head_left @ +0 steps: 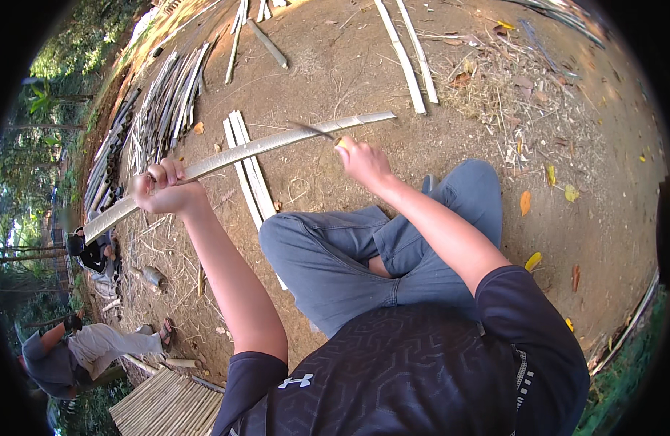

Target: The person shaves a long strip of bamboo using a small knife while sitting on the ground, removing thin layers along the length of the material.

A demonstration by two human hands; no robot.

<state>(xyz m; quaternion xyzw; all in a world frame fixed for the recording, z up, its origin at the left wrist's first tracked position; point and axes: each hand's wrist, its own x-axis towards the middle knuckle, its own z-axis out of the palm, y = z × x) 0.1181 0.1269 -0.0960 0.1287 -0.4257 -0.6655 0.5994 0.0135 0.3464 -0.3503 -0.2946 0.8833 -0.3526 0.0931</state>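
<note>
Above the ground (349,69), a pale strip (273,143) is gripped by the left hand (164,190); a knife (322,132) is gripped by the right hand (365,161) across it. Trimming seems in hand; a steady, shallow stroke is probably needed.

Black short-sleeved shirt (393,363), tonal maze-like patterning, white emblem (296,381); grey-blue trousers (335,254).

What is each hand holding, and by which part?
The left hand grips a long pale strip toward its left end; the right hand holds a bladed tool by its yellow handle.
</note>
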